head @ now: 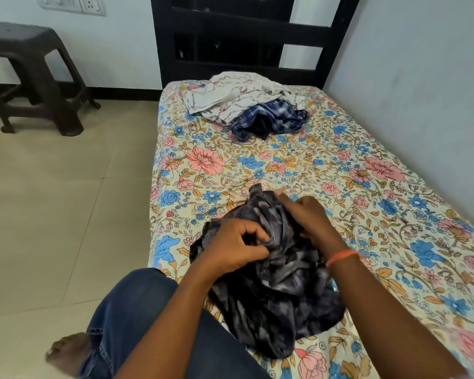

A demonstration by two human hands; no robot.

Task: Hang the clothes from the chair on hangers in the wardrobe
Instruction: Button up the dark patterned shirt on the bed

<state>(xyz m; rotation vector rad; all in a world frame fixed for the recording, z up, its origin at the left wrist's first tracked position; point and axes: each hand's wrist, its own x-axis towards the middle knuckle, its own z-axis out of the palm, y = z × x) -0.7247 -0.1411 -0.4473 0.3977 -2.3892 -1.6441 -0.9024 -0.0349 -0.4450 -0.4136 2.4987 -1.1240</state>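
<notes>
A crumpled dark grey-and-black patterned shirt (274, 294) lies on the near end of the floral bed sheet (353, 187). My left hand (236, 242) pinches a fold of it at the left side. My right hand (309, 217), with an orange band on the wrist, grips the fabric at its upper right. Farther up the bed lie a white patterned garment (230, 97) and a blue checked garment (268, 121), touching each other. No hanger or wardrobe shows.
A dark headboard (246, 36) stands at the far end of the bed, with a wall along the right. A dark brown plastic stool (30, 75) stands on the tiled floor at the left. My jeans-clad knee (137, 310) and bare foot are beside the bed.
</notes>
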